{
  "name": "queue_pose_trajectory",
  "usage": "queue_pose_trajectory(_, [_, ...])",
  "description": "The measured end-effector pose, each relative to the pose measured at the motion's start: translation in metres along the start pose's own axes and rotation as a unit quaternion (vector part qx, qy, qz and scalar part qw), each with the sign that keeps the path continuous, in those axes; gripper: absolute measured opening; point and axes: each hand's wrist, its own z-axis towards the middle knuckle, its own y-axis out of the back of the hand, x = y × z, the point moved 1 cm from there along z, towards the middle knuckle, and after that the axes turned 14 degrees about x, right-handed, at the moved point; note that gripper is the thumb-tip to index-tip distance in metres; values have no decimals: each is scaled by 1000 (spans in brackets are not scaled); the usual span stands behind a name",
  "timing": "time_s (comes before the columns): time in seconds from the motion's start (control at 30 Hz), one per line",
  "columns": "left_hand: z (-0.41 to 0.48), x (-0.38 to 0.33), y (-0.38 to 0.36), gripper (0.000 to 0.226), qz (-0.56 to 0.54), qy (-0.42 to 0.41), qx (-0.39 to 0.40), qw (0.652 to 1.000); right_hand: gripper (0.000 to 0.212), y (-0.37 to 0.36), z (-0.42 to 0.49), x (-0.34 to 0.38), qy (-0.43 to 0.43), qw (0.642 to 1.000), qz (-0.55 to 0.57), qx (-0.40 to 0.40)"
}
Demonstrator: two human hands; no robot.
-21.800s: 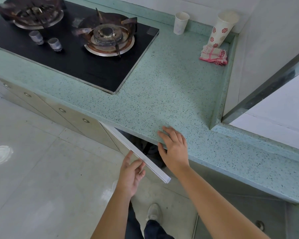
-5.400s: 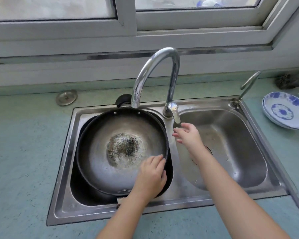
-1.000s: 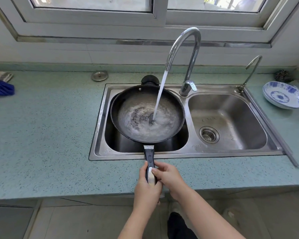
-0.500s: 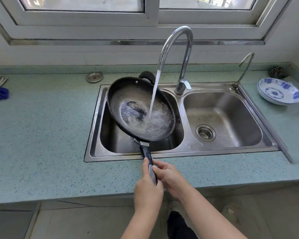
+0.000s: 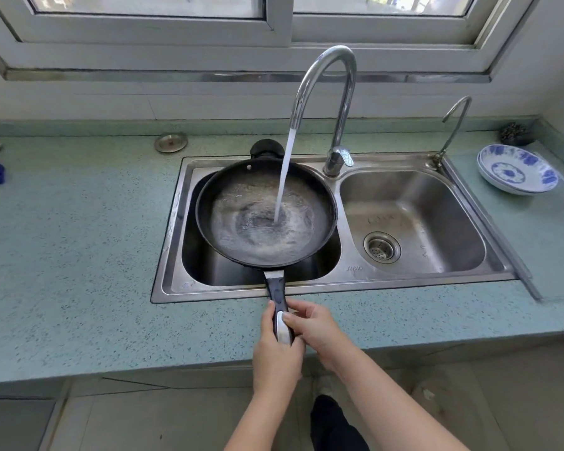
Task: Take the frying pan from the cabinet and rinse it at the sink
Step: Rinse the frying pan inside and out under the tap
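You tipped the frying pan (image 5: 261,219) back flat over the left bowl of the sink (image 5: 339,283), under the running water (image 5: 284,177). Your left hand (image 5: 275,356) and right hand (image 5: 315,330) both grip its handle (image 5: 276,289).

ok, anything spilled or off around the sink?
Nothing stands out. The faucet stream lands inside the frying pan over the left basin; left hand and right hand grip its handle; no spill shows on the counter.

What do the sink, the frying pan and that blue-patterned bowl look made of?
Sink: brushed stainless steel, grey and reflective.
Frying pan: dark metal, probably coated, with a matte black rim; its handle looks like black plastic.
Bowl: likely glazed ceramic, glossy white with blue pattern.
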Motion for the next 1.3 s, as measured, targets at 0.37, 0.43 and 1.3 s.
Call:
queue_pose_trajectory(0.37, [1,3,3,54,-63,-11,-24,998,34,-6,-1,-2,-21,999,-25,-19])
queue_pose_trajectory(0.43, [1,4,8,53,-117,-21,-18,993,35,-8,-3,-1,-22,1000,-17,-8])
queue_pose_trajectory(1.3, [-10,-2,35,59,-515,-37,158,841,34,-25,35,4,-5,904,400,148])
